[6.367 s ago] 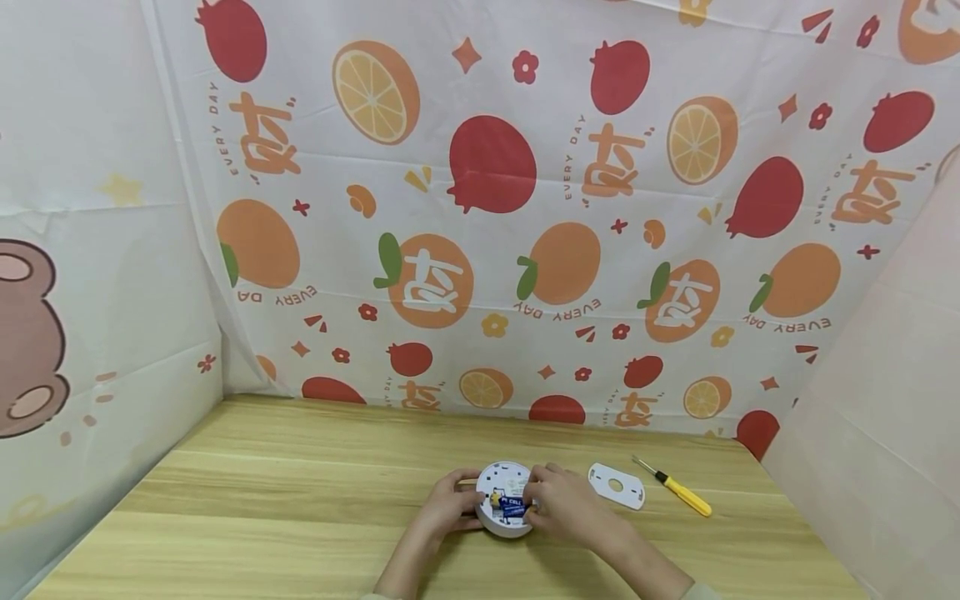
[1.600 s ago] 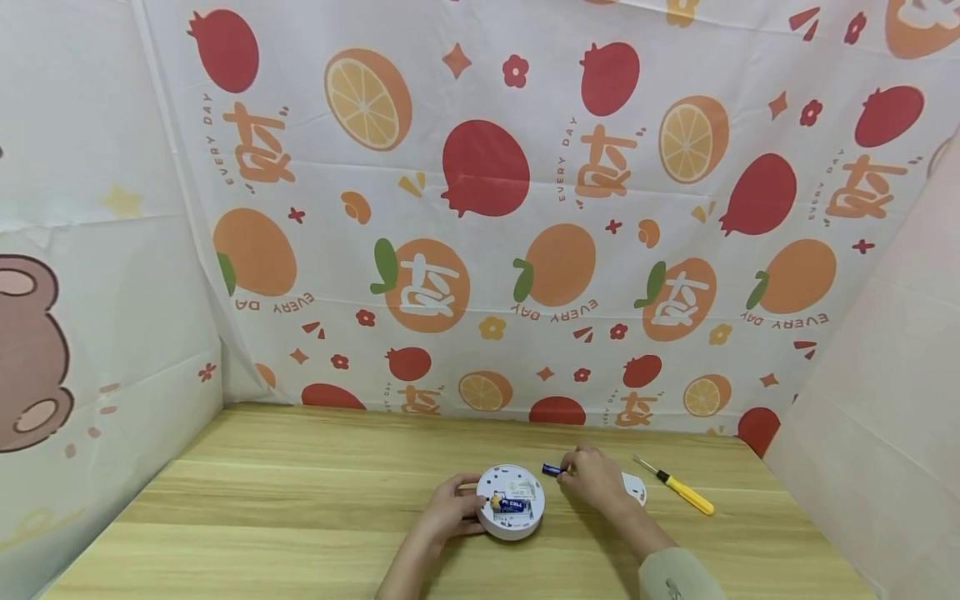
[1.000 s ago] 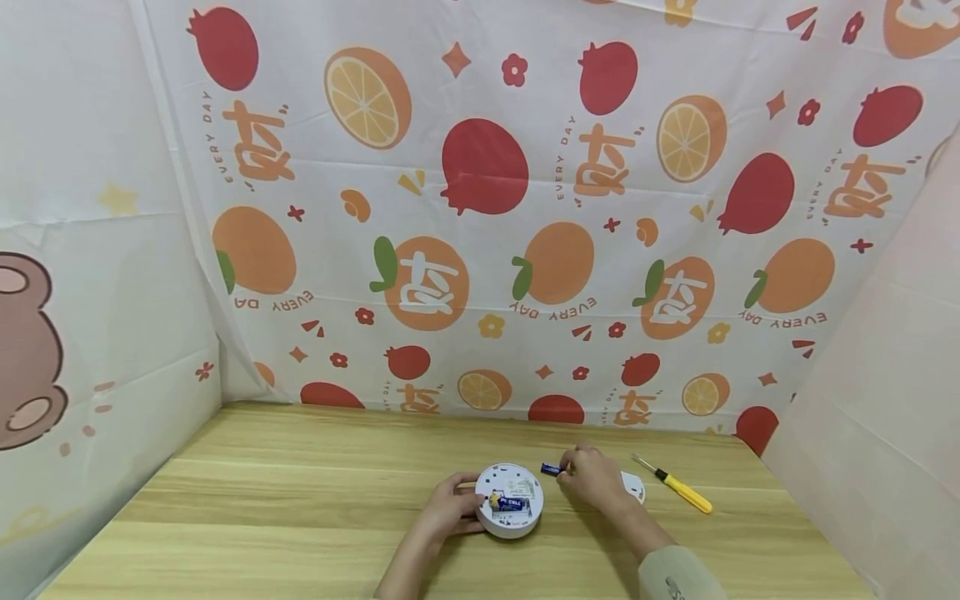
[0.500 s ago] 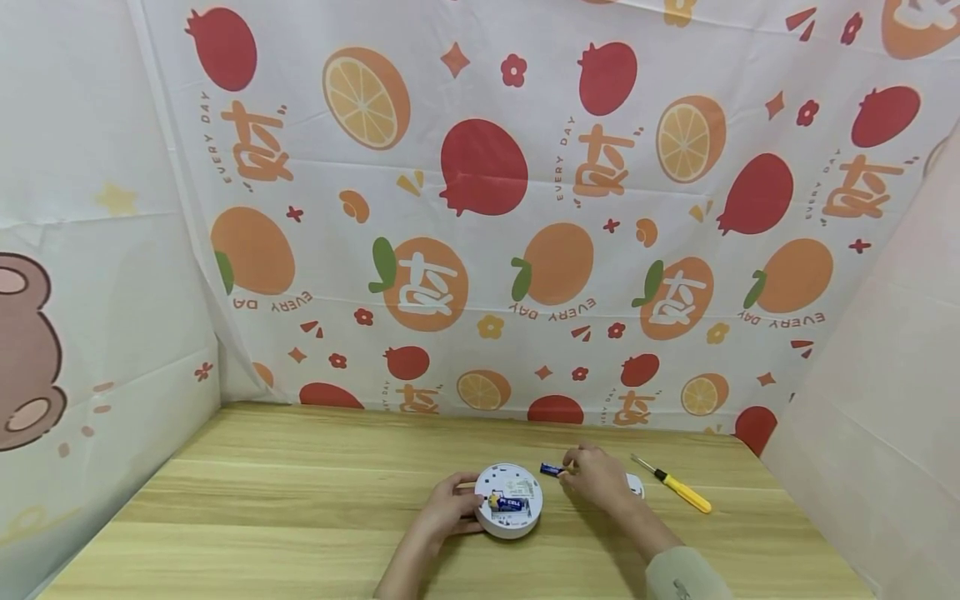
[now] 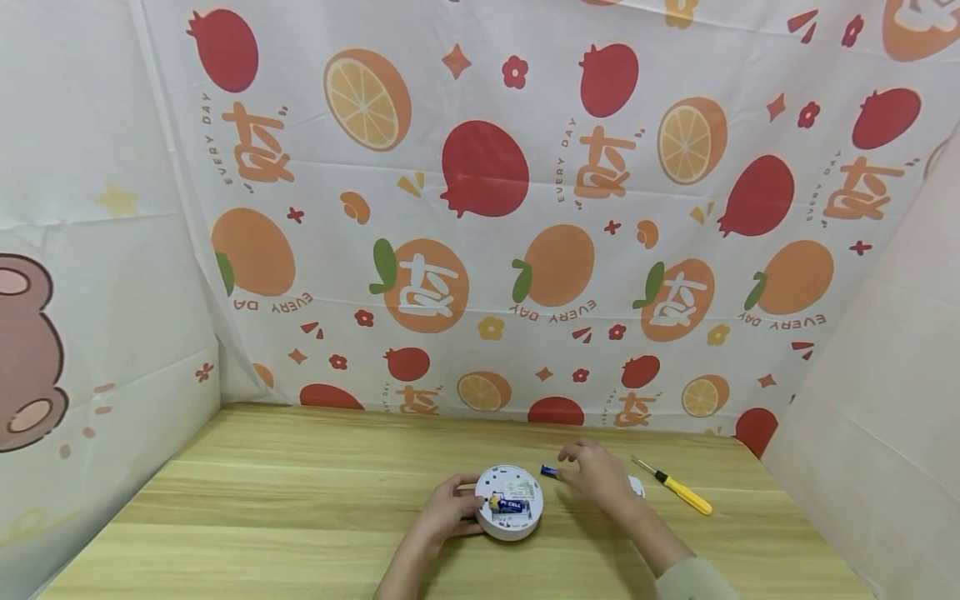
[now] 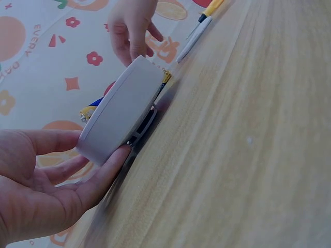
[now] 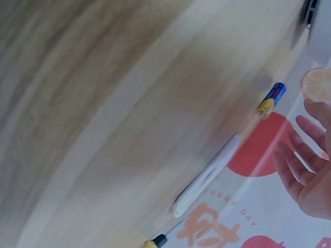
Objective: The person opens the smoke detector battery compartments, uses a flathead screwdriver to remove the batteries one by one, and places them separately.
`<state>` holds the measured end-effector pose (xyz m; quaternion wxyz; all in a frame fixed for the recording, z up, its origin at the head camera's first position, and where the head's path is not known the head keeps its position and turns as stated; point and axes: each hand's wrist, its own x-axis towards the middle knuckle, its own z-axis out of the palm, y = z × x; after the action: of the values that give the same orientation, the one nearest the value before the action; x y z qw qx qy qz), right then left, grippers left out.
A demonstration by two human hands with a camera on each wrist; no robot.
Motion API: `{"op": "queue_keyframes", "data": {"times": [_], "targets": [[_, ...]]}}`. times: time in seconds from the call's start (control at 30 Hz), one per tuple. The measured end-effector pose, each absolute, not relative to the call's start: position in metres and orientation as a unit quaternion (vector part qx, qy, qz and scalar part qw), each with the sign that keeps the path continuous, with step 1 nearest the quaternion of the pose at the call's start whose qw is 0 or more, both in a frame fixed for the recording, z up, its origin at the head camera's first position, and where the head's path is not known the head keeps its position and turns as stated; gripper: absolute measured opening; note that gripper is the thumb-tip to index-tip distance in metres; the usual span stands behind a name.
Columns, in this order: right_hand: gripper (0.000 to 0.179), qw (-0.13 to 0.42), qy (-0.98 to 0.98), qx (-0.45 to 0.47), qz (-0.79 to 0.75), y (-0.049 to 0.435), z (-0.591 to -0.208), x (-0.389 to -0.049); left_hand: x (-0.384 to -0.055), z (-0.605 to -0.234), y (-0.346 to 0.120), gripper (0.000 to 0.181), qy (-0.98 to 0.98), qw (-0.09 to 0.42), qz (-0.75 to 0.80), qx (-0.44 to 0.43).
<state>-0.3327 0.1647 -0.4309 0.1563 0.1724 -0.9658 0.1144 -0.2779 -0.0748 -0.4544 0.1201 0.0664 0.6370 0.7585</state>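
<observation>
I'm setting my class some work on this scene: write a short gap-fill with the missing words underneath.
1. The round white device is held in the person's ____ hand.
2. The right hand is holding ____.
3. On the table, near the right hand, lies a loose blue and yellow ____.
4. Beyond the white plate lies a yellow-handled ____.

Missing words: left; nothing; battery; screwdriver.

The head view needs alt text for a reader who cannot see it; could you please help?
A person's left hand holds a round white device with a blue battery in it, at a wooden table. The right hand hovers beside a second battery; further right lie a partly hidden white plate and a yellow-handled screwdriver.
</observation>
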Motion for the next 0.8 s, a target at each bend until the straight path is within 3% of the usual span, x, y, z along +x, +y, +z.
{"op": "queue_keyframes", "data": {"times": [0.37,0.8], "targets": [[0.019,0.197,-0.942,0.252,0.106,0.149,-0.423,-0.316,-0.277,-0.455,-0.074,0.043,0.635,0.119,0.761,0.068],[0.018,0.184,-0.930,0.302,0.098,0.130,-0.414,-0.299,-0.277,-0.455,-0.074,0.044,0.637,0.117,0.759,0.066]]}}
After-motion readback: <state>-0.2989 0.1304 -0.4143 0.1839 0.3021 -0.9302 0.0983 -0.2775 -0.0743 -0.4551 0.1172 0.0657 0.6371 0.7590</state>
